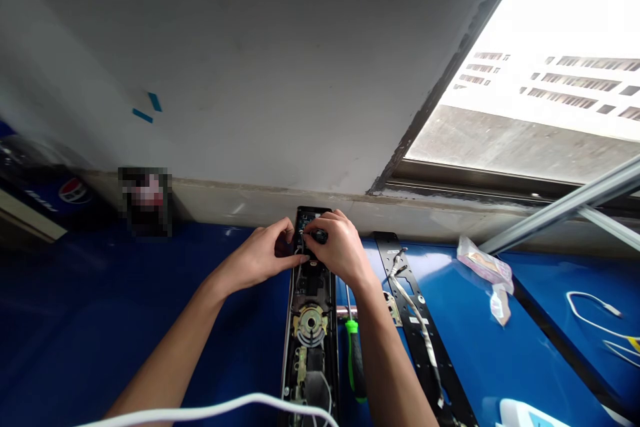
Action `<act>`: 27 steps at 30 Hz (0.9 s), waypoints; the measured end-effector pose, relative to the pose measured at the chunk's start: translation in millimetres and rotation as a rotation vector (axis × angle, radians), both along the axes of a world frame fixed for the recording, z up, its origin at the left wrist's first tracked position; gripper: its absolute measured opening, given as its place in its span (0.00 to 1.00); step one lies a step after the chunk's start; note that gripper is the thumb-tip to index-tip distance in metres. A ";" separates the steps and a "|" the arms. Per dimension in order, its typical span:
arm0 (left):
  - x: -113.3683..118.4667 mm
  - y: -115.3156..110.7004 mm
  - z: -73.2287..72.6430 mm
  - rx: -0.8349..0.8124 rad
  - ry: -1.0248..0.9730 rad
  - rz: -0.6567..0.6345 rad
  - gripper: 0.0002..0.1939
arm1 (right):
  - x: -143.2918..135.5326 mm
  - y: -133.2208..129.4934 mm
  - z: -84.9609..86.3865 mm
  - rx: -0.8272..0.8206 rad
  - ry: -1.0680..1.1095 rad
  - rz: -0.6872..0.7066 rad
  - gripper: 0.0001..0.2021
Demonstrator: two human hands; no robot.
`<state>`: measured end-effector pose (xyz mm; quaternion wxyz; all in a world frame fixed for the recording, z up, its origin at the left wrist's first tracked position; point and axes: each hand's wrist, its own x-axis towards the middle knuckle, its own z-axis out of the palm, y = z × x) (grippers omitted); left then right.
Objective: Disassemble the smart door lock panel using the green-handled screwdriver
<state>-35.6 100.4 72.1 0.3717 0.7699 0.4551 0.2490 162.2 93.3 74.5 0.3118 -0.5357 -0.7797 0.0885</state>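
One elongated black housing (pixel 334 327), open, lies lengthwise at lower centre of the frame on a blue work surface (pixel 235 360), its far end near the base of a pale wall (pixel 260 93). Contents visible: a circuit board (pixel 303 221) at the upper end, a thin wire (pixel 299 275) along the left side, a round metal-ringed component (pixel 311 323) at mid-length. Left hand (pixel 267 250): at the housing's upper left edge, thumb and forefinger curved with a gap between their tips, thumb tip over the interior; nothing visibly gripped. Right hand (pixel 336 243): over the upper end, fingers bent close about a small dark piece (pixel 319 236); whether it is gripped or merely touched cannot be told. One green-and-black screwdriver (pixel 355 360), just right of the housing, handle toward the bottom of the frame. One long black perforated panel (pixel 443 340), right of centre, slanting, bearing a white-wrapped cable (pixel 423 327). One clear packet (pixel 484 265), centre right. One white cord (pixel 250 398), crossing the bottom left. Two blue tape strips (pixel 155 102), upper left, on the wall. One window (pixel 550 80), upper right.
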 end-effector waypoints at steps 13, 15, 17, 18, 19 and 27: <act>-1.3 3.6 -6.8 -0.021 -0.071 -0.011 0.20 | -1.4 -1.9 0.5 0.014 -0.042 -0.006 0.05; -1.4 4.5 -8.2 -0.020 -0.082 -0.011 0.20 | -0.8 -1.9 0.9 0.015 -0.046 0.011 0.05; -1.6 4.8 -8.6 -0.019 -0.083 -0.011 0.20 | 0.1 -1.9 1.0 0.014 -0.047 0.029 0.06; -1.6 4.7 -8.6 -0.019 -0.082 -0.011 0.20 | 0.4 -1.8 1.0 0.014 -0.046 0.035 0.06; -1.7 4.6 -8.4 -0.021 -0.081 -0.012 0.20 | 0.8 -1.8 1.0 0.013 -0.043 0.039 0.06; -1.9 4.3 -7.2 -0.025 -0.090 -0.016 0.22 | 1.6 -3.2 2.2 0.010 -0.012 0.025 0.03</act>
